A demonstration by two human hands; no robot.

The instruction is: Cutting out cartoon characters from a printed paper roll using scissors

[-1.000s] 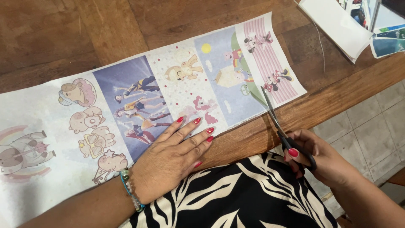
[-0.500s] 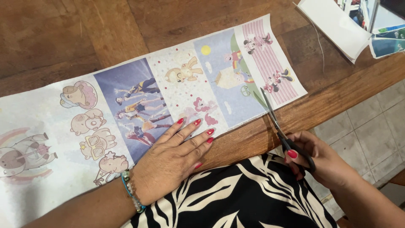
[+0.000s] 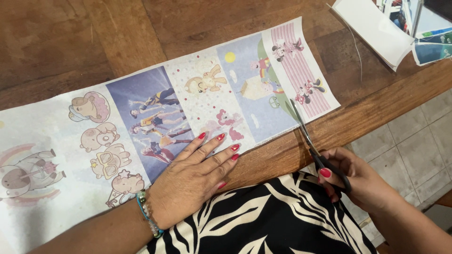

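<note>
1. Across the wooden worktop, seen from your head camera, a long printed sheet of cartoon panels lies flat, running from the lower left to the upper right.
2. Your left hand rests palm down on the sheet's near edge, its fingers spread wide and gripping nothing.
3. Your right hand has its fingers closed around the black handles of the scissors.
4. Their blades reach into the sheet's near edge, between the pale blue panel and the pink striped panel.
5. At the worktop's far right corner sits a stack of white and printed papers, well apart from the sheet.
6. Below the worktop's edge lies black and white patterned fabric.
</note>
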